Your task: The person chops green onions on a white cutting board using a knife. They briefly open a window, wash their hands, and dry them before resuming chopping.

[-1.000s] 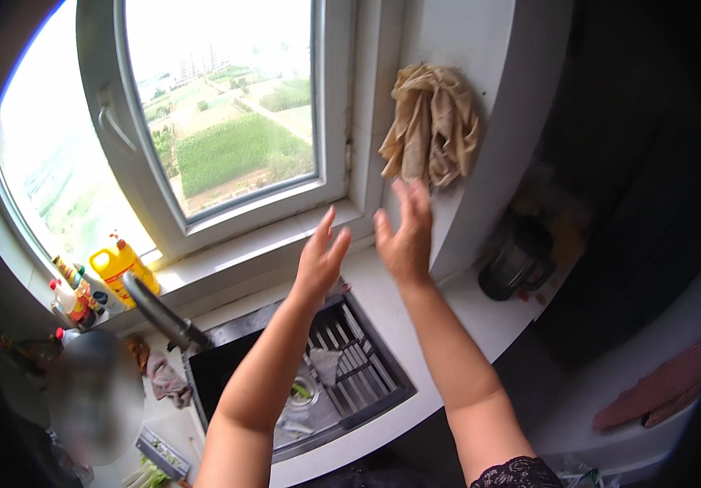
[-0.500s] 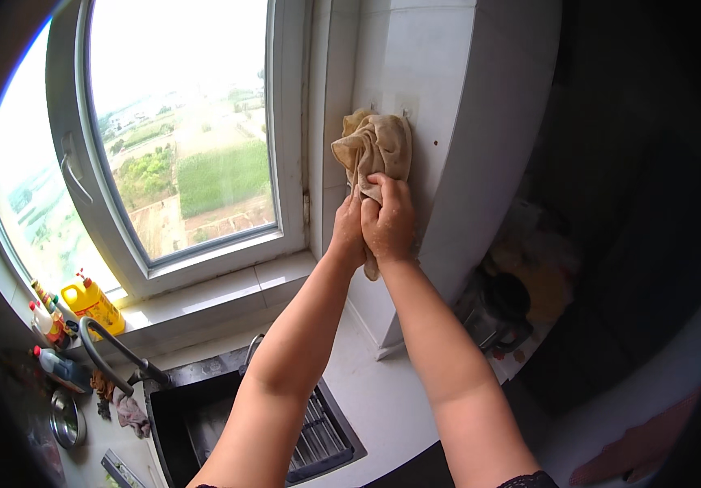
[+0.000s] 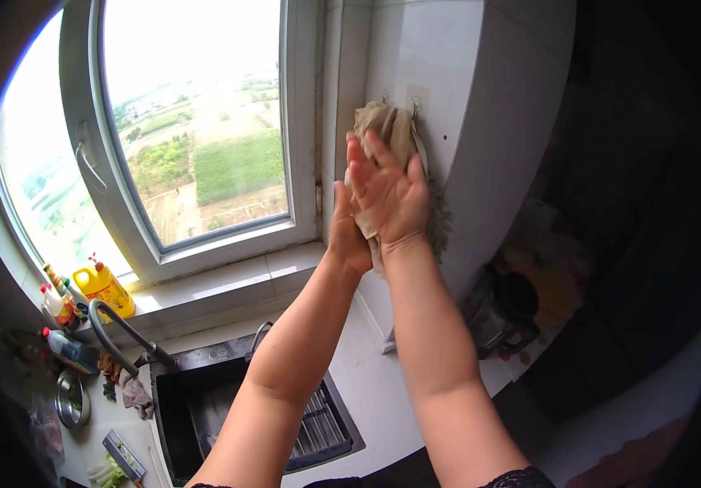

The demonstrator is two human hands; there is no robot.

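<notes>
A beige cloth towel [image 3: 399,134] hangs in folds from hooks on the white wall beside the window. In front of it my right hand [image 3: 399,199] is open, palm turned toward me and fingers spread; its back is against or close to the cloth. My left hand [image 3: 349,236] sits just left of and lower than the right wrist, with one digit stretched upward. The rest of its fingers are partly hidden. A light corner of cloth shows between the two hands. Behind my right wrist hangs a greyish shaggy cloth [image 3: 440,220].
Below on the counter [image 3: 367,354] is a black sink [image 3: 180,415] with a curved faucet [image 3: 111,313] and a drying rack [image 3: 322,431]. A yellow jug [image 3: 106,289] and bottles line the sill. At left lie a steel bowl [image 3: 71,398] and a cleaver [image 3: 123,454]. A dark blender-like jug [image 3: 509,313] stands right.
My right hand has let go of the towel, turned palm toward me and spread its fingers. The bunched towel now hangs looser, and the shaggy cloth behind shows. The view has shifted slightly.
</notes>
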